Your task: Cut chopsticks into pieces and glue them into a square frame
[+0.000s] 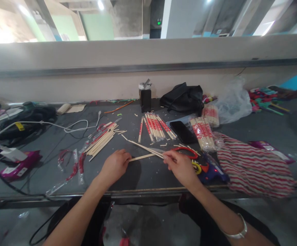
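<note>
From my head view, my left hand [116, 167] pinches one end of a wooden stick [142, 157] over the surface [148, 179], and my right hand [180, 167] pinches thin sticks [144, 147] that cross near its other end. If my fingertip grip loosened, I judge the crossed lengths could skew or drop, and my right hand could knock the red-handled scissors [194, 154] just beside it if it swung outward.
</note>
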Action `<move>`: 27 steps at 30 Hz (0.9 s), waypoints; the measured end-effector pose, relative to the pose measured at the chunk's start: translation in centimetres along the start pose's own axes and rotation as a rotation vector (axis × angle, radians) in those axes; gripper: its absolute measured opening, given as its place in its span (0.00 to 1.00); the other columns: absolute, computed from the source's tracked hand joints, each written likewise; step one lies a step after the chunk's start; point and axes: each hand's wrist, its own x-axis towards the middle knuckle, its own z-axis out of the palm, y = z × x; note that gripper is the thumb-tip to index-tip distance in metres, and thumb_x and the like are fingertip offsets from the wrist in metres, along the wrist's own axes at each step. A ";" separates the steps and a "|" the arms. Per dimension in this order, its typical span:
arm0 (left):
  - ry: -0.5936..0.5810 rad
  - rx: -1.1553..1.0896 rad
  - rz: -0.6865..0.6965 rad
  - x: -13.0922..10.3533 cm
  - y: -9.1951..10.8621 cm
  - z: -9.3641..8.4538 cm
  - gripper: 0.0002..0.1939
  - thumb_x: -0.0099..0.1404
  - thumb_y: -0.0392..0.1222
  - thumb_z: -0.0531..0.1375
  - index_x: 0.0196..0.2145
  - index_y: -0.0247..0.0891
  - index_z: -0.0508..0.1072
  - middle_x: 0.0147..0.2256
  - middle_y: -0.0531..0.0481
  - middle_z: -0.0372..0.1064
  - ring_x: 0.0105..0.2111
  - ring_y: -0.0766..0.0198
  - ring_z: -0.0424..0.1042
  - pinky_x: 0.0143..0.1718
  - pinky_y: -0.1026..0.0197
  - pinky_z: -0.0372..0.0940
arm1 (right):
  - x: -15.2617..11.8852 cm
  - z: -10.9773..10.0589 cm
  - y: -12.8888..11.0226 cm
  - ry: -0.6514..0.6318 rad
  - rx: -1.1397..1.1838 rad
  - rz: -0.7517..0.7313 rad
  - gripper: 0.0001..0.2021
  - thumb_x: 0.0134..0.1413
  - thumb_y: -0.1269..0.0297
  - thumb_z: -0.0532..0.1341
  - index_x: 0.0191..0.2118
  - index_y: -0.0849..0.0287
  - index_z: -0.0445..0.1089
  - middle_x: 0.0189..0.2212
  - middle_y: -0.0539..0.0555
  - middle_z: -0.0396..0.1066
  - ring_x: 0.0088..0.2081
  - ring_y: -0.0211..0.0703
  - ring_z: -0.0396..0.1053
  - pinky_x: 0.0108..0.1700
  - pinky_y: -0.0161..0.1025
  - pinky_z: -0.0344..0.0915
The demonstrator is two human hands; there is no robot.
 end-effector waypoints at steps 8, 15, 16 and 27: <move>0.019 -0.053 0.023 0.1 -0.4 0.2 0.12 0.63 0.32 0.51 0.34 0.37 0.74 0.34 0.46 0.69 0.36 0.60 0.68 0.38 0.60 0.60 | -2.1 0.8 -1.8 -0.111 -0.663 -0.153 0.11 0.61 0.65 0.52 0.33 0.57 0.71 0.29 0.53 0.76 0.30 0.42 0.73 0.27 0.35 0.53; 0.008 -0.055 -0.018 -0.1 -1.0 -0.4 0.11 0.62 0.31 0.52 0.34 0.36 0.74 0.34 0.46 0.68 0.36 0.59 0.68 0.38 0.60 0.60 | -2.7 1.0 -2.6 -0.092 -0.800 -0.196 0.09 0.56 0.67 0.54 0.28 0.57 0.70 0.26 0.54 0.73 0.30 0.41 0.71 0.28 0.36 0.51; 0.006 -0.057 -0.024 -0.2 -1.1 -0.4 0.11 0.62 0.31 0.52 0.34 0.36 0.74 0.34 0.46 0.68 0.36 0.60 0.68 0.38 0.60 0.60 | -2.7 1.0 -2.6 -0.104 -0.798 -0.189 0.09 0.55 0.67 0.55 0.27 0.57 0.70 0.26 0.53 0.73 0.30 0.41 0.71 0.28 0.36 0.51; 0.095 0.034 -0.131 0.1 -3.8 -0.2 0.12 0.62 0.32 0.50 0.33 0.37 0.73 0.35 0.46 0.69 0.36 0.61 0.68 0.38 0.61 0.61 | -0.4 0.7 -1.1 -0.059 -0.861 -0.162 0.09 0.57 0.68 0.53 0.31 0.59 0.69 0.28 0.55 0.74 0.30 0.43 0.72 0.26 0.37 0.48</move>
